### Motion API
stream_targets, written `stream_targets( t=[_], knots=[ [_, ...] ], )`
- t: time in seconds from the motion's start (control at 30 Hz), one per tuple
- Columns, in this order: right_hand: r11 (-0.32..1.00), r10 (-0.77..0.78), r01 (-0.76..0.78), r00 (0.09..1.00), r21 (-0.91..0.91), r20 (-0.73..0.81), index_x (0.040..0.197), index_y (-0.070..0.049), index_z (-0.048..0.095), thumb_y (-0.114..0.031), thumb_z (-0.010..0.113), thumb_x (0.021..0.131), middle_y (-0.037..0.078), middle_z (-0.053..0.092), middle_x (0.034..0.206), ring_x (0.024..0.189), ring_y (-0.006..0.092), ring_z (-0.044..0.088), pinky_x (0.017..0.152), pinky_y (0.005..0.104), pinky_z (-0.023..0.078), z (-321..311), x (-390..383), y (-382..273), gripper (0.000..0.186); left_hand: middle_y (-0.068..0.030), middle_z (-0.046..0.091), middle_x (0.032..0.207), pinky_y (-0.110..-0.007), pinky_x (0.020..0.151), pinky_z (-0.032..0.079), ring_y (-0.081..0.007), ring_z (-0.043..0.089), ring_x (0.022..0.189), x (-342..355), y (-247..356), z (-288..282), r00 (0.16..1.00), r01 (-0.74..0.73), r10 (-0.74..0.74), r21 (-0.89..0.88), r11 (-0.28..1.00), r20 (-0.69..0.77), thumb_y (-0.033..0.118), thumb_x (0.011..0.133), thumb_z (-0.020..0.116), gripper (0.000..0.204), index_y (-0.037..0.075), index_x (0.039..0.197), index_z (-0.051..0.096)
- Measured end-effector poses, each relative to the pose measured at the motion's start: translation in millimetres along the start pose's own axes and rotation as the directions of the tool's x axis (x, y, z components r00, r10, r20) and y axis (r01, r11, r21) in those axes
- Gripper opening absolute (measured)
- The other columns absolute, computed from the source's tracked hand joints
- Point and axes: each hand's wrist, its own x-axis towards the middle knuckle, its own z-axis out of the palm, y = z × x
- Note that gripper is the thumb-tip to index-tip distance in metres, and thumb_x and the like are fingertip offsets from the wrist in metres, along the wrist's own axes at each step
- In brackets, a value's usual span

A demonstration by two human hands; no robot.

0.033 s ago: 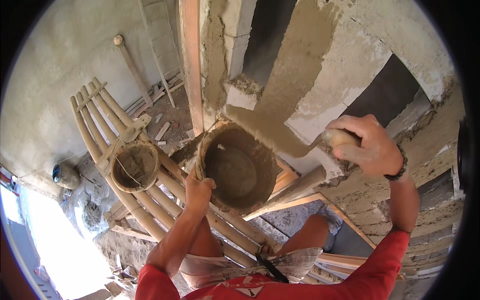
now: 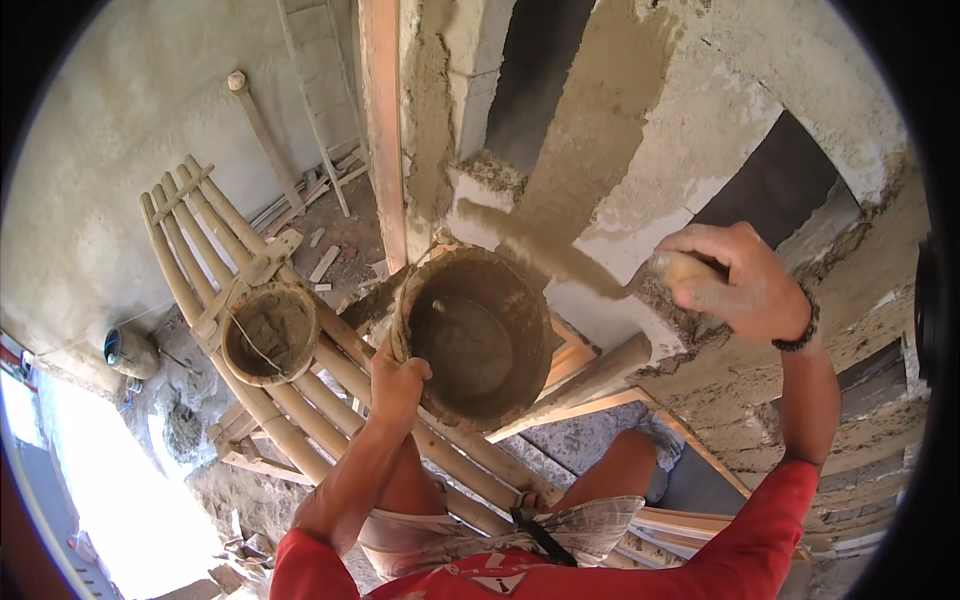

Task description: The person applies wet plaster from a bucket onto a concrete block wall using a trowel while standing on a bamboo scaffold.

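Note:
My left hand [image 2: 398, 385] is closed on the near-left rim of a round, mortar-crusted bucket [image 2: 522, 305], with grey wet mortar [image 2: 465, 345] at its bottom. In my right hand [image 2: 745, 285] is the wooden handle of a plastering trowel [image 2: 545, 248]. The trowel's long blade, coated with brown mortar, lies across the bucket's far side, in front of the wall. It appears somewhat edge-on and slightly blurred; I cannot tell whether it touches the wall. Behind it, a darker strip of wet plaster [image 2: 605, 100] runs up between two openings.
A second bucket [image 2: 308, 335] of mortar stands on a bamboo pole platform [image 2: 200, 275] at left. A wooden post [image 2: 382, 130] rises beside the wall. Dark openings [image 2: 770, 175] cut through the wall. Rubble and boards [image 2: 325, 262] litter the ground below.
The trowel blade has turned, showing a narrower face than before. My right hand has tilted slightly with it; my left hand and the bucket stay put.

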Motion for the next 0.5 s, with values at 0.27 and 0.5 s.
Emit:
stream_targets(
  t=[0.27,0.5],
  knots=[
    [0.951,-0.054,-0.144,0.793,-0.273,-0.606,0.126,0.001,0.061,-0.026,0.063,0.093,0.001,0.06,0.085,0.069,0.0083,0.055,0.054,0.0235,0.049,-93.0,15.8,20.0,0.042,-0.0038,0.063,0.103,-0.022,0.064,0.045,-0.0106,0.056,0.081,-4.5,-1.2,5.7,0.998,-0.002,0.009,-0.112,0.994,0.062,-0.01,0.068,0.051,0.062,-0.005,0.13,0.055],
    [0.969,0.168,-0.205,0.957,-0.141,-0.238,0.118,0.001,0.062,-0.019,0.07,0.086,0.006,0.066,0.087,0.078,0.0097,0.063,0.063,0.0251,0.053,-18.8,8.2,8.3,0.039,-0.0037,0.062,0.104,-0.023,0.067,0.046,-0.0108,0.056,0.083,-3.4,-6.6,0.5,0.998,0.023,-0.02,-0.05,0.998,0.065,-0.009,0.069,0.05,0.062,-0.005,0.131,0.054]
  ],
)
